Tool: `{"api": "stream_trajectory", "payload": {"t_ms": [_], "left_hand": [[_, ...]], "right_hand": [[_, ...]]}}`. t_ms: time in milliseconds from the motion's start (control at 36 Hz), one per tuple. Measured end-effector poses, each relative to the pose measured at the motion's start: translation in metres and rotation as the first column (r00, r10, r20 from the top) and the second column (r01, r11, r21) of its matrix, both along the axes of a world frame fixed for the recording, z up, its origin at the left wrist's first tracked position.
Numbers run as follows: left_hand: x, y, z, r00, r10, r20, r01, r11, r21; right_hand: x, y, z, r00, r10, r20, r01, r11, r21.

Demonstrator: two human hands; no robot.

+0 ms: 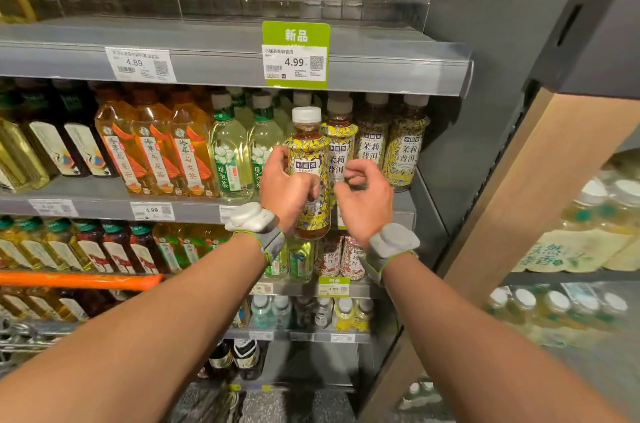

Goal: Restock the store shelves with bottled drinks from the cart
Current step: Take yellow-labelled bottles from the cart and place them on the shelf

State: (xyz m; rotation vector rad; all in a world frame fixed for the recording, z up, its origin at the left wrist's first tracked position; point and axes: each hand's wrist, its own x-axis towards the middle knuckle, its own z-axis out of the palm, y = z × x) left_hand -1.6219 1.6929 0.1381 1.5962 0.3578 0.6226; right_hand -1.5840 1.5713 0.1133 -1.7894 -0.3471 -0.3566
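My left hand [285, 188] grips a yellow-labelled tea bottle with a white cap [309, 152], held upright in front of the middle shelf [104, 204]. My right hand [363, 195] hovers just right of the bottle with its fingers curled, holding nothing. Behind the held bottle, matching yellow-labelled bottles [372, 142] stand in a row at the right end of that shelf.
Amber and pale green tea bottles [194, 152] fill the shelf to the left. The orange cart handle [76, 280] and wire basket sit at lower left. A grey upright [485, 117] and a wooden panel [540, 187] close the right side. Lower shelves hold more bottles.
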Motion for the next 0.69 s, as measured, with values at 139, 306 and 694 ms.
{"api": "stream_trajectory", "payload": {"t_ms": [139, 306, 694], "left_hand": [[0.006, -0.01, 0.0, 1.0, 0.008, -0.012, -0.008, 0.999, 0.035], [0.009, -0.021, 0.005, 0.999, -0.043, -0.017, 0.043, 0.998, 0.037], [0.018, -0.04, 0.016, 0.965, -0.262, 0.028, 0.263, 0.965, -0.022]], "right_hand": [[-0.009, -0.007, -0.006, 0.99, 0.142, -0.011, -0.142, 0.99, -0.024], [-0.014, -0.016, -0.004, 0.979, 0.192, -0.075, -0.2, 0.973, -0.113], [-0.004, -0.036, 0.004, 0.988, -0.106, 0.116, 0.123, 0.98, -0.155]]}}
